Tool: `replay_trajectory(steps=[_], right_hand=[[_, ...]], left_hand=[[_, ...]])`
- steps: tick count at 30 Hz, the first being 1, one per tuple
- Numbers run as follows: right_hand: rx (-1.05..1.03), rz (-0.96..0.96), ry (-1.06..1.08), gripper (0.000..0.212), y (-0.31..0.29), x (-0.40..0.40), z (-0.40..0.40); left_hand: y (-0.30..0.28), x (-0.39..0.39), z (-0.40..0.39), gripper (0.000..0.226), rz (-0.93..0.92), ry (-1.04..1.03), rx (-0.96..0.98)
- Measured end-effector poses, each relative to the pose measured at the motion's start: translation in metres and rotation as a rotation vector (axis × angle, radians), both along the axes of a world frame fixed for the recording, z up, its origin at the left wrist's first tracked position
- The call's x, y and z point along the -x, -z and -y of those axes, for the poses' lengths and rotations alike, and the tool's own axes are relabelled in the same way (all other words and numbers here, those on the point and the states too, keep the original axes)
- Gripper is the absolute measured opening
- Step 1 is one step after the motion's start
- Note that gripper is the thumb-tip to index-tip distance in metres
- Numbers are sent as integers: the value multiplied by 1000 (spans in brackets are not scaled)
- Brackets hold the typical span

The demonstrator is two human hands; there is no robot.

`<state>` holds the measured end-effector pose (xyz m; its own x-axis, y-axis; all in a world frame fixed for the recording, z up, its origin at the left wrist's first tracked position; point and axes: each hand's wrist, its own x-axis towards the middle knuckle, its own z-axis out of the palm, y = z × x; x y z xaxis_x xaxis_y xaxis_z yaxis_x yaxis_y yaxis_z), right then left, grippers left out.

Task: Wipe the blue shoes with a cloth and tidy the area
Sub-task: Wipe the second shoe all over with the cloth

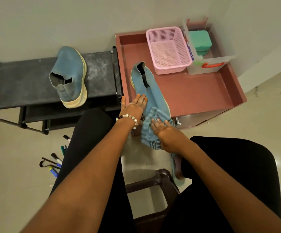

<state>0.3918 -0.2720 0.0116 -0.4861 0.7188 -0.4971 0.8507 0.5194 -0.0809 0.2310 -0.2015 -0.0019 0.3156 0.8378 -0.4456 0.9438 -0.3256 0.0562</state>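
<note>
You sit over a blue shoe (150, 93) lying on its side on the pink bench (203, 91), toe end toward you, w/ the wipe step in hand. Your left hand (133, 106) lies flat on the shoe's upper, fingers straight, steadying it. Your right hand (167, 133) presses the striped blue cloth (150, 130) over the toe end at the bench's near edge; fingers spread flat on the fabric, nothing pinched as far as shows. The hands sit near each other, not touching.

Second blue shoe (70, 76) stands apart on the black shoe rack (18, 84) to the left, sole toward the bench; by the look of things it awaits its turn.

Next move, judged from here: drag the cloth along the upper toward the heel while the left hand keeps the shoe from sliding, then flip it for the other side. Tidying looks not yet begun.

Count: 2 blue shoes, 1 cloth, 1 pink basket (168, 49), 1 clear box (208, 63) w/ a red handle and green blocks inside (no. unclear), approx 6 pens and markers (57, 160) scattered on the floor, exact no. hard to tell, 1 dark stool (161, 182) under you.
</note>
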Motion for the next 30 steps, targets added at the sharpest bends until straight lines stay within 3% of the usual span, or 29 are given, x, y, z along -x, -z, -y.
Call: replay_trajectory(steps=[7,8,11,12,17,22,25,30], right_hand=[[-130,29,134,74,11,12,-71],[-143,41,133,74,11,12,-81],[-160,83,81,73,11,7,-97],[-170,72,63,72,11,4,-98],[-99,-74,42,69,2,-2,-85],[195,-428,160,64,-11,-41,-30],[219,-340,120,69,-17,-49,-26],[-32,-142,14,68,-6,-35,-77]], left_hand=[[2,-1,-3,108,39,-34,44],[2,-3,-3,105,46,-49,39],[3,-9,0,67,35,-67,-42],[3,-10,1,67,40,-80,-68],[2,-9,-5,78,44,-91,-12],[2,-9,-2,79,66,-82,14],[0,-9,-4,74,87,-111,20],[1,-10,-2,58,127,-144,3]])
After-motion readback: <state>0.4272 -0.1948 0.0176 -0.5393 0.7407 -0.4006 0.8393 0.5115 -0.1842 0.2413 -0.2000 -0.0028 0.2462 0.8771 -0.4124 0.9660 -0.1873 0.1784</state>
